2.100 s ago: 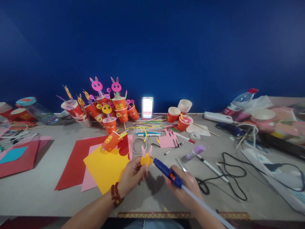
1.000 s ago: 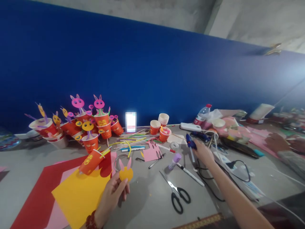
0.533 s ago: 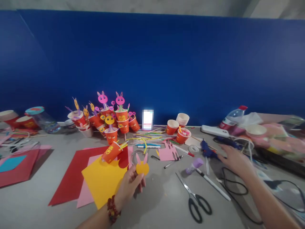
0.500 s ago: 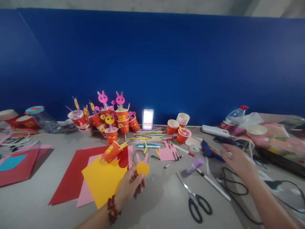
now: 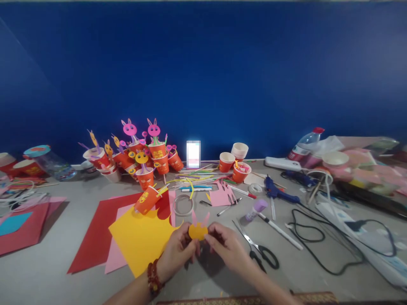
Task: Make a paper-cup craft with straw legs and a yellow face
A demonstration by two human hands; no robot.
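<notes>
A yellow paper bunny head (image 5: 198,231) with two pink ears is held up at the front middle of the table. My left hand (image 5: 179,250), with a beaded bracelet at the wrist, pinches its left side. On the opposite edge my right hand (image 5: 227,245) has its thumb and fingers closed on the same cutout. Beneath and left of my left hand lies a yellow paper sheet (image 5: 140,237) with round bites cut from its edge. Black-handled scissors (image 5: 252,242) rest right of my right hand, partly covered by it.
Red paper cups with bunny figures (image 5: 146,178) stand at the back left. To the right lie a glue stick (image 5: 257,209), a white marker (image 5: 280,231), a blue glue gun (image 5: 276,190) with its cable, and a power strip (image 5: 359,237). A roll of wire (image 5: 183,214) lies behind my hands.
My right hand has come from beside the glue gun to the middle and taken the bunny head's right edge. My left hand has shifted slightly right with the cutout. The view has tilted down.
</notes>
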